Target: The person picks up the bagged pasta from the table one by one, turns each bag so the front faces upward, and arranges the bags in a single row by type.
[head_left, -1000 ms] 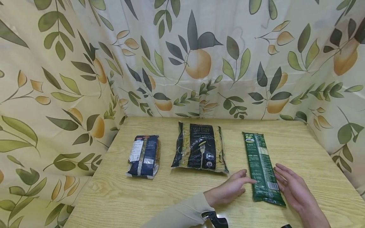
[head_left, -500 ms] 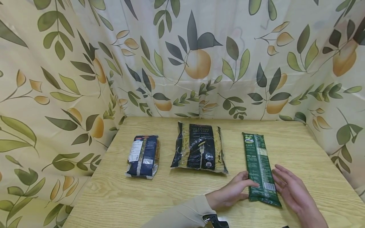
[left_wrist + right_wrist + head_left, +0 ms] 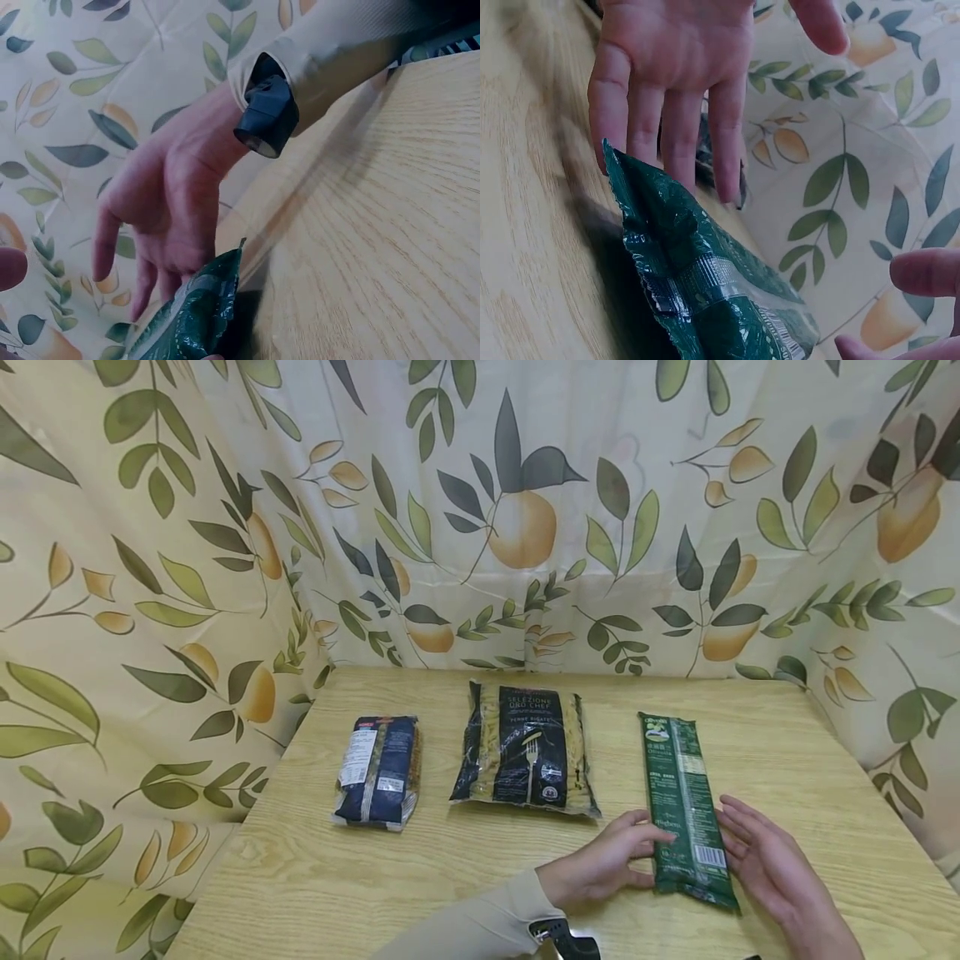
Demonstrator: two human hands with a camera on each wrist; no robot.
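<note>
A long green spaghetti packet [image 3: 686,802] stands out at the right of the table in the head view, its near end between the two hands. My left hand [image 3: 603,860] is at its left side, fingers extended, with the thumb reaching over the packet's face. At the opposite edge is my right hand [image 3: 772,864], palm facing the packet and fingers nearly straight. The right wrist view shows the left hand's straight fingers [image 3: 679,127] behind the crimped end of the packet [image 3: 705,277]. In the left wrist view, the right hand's fingers [image 3: 146,285] extend down beside the packet [image 3: 191,322].
A black and clear bag of penne [image 3: 528,747] lies mid-table. Further left is a smaller navy pasta bag [image 3: 377,771] with a white label. Patterned curtains [image 3: 480,527] hang behind and beside the wooden table [image 3: 315,893].
The near end of the spaghetti packet has shifted slightly left, toward my left hand. My right hand has followed a little to the left. The other two bags stay put.
</note>
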